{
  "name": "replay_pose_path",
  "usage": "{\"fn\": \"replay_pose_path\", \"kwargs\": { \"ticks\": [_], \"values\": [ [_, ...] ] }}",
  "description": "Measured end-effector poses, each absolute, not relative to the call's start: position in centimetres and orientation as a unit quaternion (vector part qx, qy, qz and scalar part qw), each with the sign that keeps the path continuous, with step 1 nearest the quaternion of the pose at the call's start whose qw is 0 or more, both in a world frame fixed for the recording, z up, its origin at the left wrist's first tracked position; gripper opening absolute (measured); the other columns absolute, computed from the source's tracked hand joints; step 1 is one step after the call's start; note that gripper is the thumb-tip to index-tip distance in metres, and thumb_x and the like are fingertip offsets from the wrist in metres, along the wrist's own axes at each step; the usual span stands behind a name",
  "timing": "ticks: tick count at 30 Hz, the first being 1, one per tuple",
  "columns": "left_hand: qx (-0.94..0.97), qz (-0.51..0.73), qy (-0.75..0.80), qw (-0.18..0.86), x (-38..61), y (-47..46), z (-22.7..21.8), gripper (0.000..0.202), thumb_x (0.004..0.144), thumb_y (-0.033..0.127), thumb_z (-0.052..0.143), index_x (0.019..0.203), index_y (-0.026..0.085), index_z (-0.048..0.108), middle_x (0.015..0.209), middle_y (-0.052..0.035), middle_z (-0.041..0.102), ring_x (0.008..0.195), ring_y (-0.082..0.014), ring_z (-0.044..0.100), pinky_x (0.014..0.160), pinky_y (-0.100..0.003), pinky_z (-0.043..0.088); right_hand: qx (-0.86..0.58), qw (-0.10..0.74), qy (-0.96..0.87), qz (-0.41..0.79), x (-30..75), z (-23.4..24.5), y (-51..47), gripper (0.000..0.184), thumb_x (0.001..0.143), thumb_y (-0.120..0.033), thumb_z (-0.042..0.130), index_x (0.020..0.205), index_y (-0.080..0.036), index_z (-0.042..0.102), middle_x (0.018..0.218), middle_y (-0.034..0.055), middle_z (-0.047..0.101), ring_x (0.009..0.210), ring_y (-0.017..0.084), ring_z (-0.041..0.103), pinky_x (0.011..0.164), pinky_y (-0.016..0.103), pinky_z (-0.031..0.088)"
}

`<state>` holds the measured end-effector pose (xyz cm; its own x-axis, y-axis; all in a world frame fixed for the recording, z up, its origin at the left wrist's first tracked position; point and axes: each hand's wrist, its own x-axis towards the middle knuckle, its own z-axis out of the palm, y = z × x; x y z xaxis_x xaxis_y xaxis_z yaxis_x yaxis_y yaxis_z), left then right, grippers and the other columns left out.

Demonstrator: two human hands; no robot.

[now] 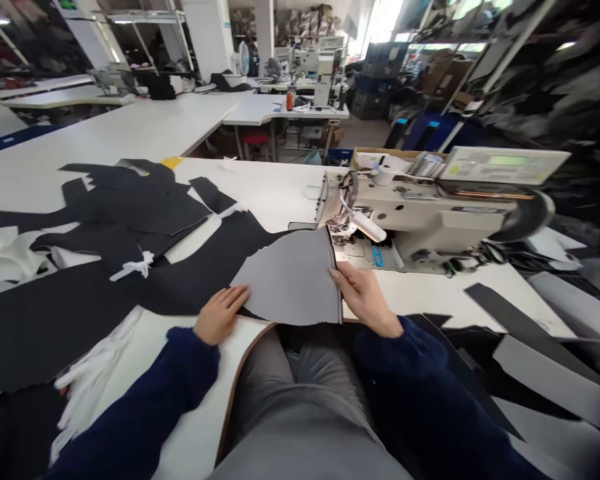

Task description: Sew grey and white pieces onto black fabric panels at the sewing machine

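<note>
A grey fabric panel [290, 277] with a dark right edge lies across the table's front, just left of the sewing machine's needle area. My right hand [363, 293] pinches that dark edge, thumb on top and fingers beneath. Flat on the panel's left tip rests my left hand [221, 312], its fingers stretched out. Under and behind the panel spreads a large black fabric piece [200, 267]. The sewing machine [410, 220] stands to the right, its lit needle area close to the panel's far corner. A blue clip-like part [377, 256] sits on its bed.
Black cut pieces [130, 200] pile up at the left, with white strips [100, 373] hanging near the front. More grey and black strips [550, 380] lie at the right. A control panel [505, 164] tops the machine. Beyond are white tables [145, 127] and another machine [325, 83].
</note>
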<state>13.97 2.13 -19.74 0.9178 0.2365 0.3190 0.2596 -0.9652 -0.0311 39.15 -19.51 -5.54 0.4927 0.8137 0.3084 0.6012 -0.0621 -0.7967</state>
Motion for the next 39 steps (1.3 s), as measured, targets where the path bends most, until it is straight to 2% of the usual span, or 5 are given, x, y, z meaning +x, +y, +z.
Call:
{"fn": "replay_pose_path", "kwargs": {
  "ticks": [6,11,20,33,39],
  "values": [
    [-0.965,-0.253,-0.067,0.025,11.7,1.0,-20.6,0.04,0.088,0.014,0.038,0.123,0.019,0.059,0.125,-0.0056,0.06,0.108,-0.0195,0.058,0.091,-0.033,0.048,-0.751,0.516,-0.412,0.014,39.8,2.5,-30.9,0.026,0.085,-0.043,0.057,0.076,-0.019,0.061,0.06,-0.001,0.048,0.054,0.01,0.042,0.049,0.024,0.032],
    [-0.971,-0.224,-0.017,0.083,14.3,-1.7,-20.5,0.038,0.086,0.009,0.041,0.112,0.022,0.065,0.117,-0.0012,0.064,0.091,-0.0194,0.06,0.082,-0.032,0.049,-0.696,0.634,-0.243,0.234,43.6,-7.0,-34.6,0.034,0.076,-0.043,0.066,0.1,-0.019,0.063,0.081,0.0018,0.065,0.069,0.016,0.058,0.06,0.027,0.045],
    [-0.979,-0.184,0.006,0.092,14.0,-1.7,-20.8,0.041,0.083,0.011,0.043,0.117,0.022,0.063,0.115,-0.0063,0.062,0.082,-0.0203,0.058,0.077,-0.035,0.048,-0.618,0.743,0.004,0.257,42.4,-19.6,-43.8,0.04,0.067,-0.031,0.074,0.103,-0.018,0.063,0.09,0.0066,0.068,0.079,0.019,0.064,0.076,0.037,0.053],
    [-0.976,-0.134,0.122,-0.123,27.1,-16.5,-18.1,0.07,0.079,0.037,0.061,0.142,0.021,0.036,0.153,-0.0118,0.019,0.14,-0.0364,0.016,0.11,-0.056,0.022,-0.64,0.72,-0.08,0.257,39.8,-15.8,-39.4,0.038,0.075,-0.04,0.069,0.106,-0.019,0.062,0.092,0.006,0.066,0.078,0.017,0.065,0.069,0.031,0.057],
    [-0.883,-0.122,-0.018,-0.453,33.1,-15.2,-16.1,0.046,0.085,0.014,0.036,0.128,0.015,0.053,0.109,-0.0066,0.067,0.095,-0.0171,0.063,0.089,-0.029,0.048,-0.694,0.631,-0.281,0.201,39.9,-14.3,-33.4,0.049,0.084,-0.042,0.058,0.127,-0.021,0.052,0.102,0.008,0.065,0.088,0.02,0.065,0.081,0.038,0.055]
  ]
}}
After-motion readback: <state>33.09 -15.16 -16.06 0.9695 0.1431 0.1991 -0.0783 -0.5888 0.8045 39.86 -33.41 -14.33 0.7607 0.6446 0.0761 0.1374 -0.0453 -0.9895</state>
